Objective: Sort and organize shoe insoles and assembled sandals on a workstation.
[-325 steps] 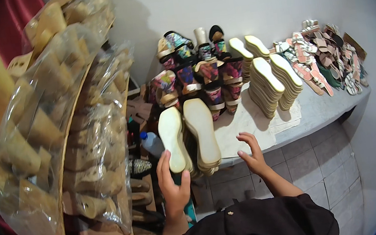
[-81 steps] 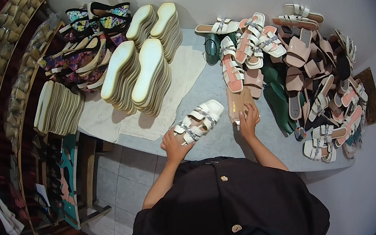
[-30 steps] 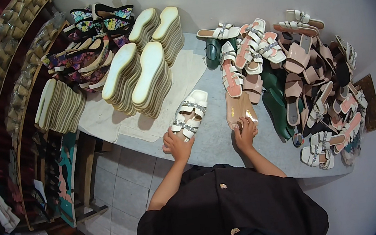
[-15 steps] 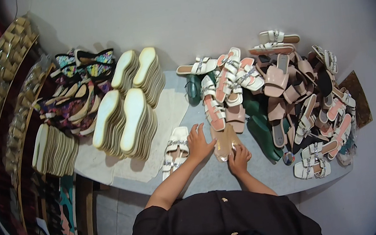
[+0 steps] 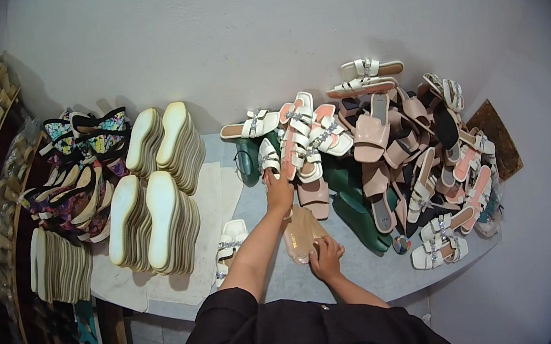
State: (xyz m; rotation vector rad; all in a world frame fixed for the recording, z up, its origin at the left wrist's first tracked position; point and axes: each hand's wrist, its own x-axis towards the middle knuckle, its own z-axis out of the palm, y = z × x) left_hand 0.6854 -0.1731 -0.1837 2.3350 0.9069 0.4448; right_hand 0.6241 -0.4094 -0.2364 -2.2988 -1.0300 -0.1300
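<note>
My left hand point(image 5: 280, 196) reaches forward to the near left of the shoe pile, its fingers closed on a white strappy sandal point(image 5: 269, 157). The hand and wrist hide part of that sandal. On the table close to me lies a pair of shiny tan insoles point(image 5: 303, 232), with what looks like clear plastic about them. My right hand point(image 5: 327, 257) grips their near right edge, fingers curled. To the left of my left forearm is another white sandal point(image 5: 230, 242) with a jewelled strap, partly covered by the arm.
Stacks of cream foot-shaped soles point(image 5: 165, 218) stand on the left, beside colourful patterned shoes point(image 5: 84, 200). Pink slides point(image 5: 373, 135), white sandals and green shoe lasts point(image 5: 362, 220) crowd the right of the grey table point(image 5: 263, 288). A rack point(image 5: 5, 155) with wrapped tan pieces rises at far left.
My left hand has left the insoles' left side and gone forward onto the white sandal. My right hand stays at the insoles. The whole view has shifted somewhat.
</note>
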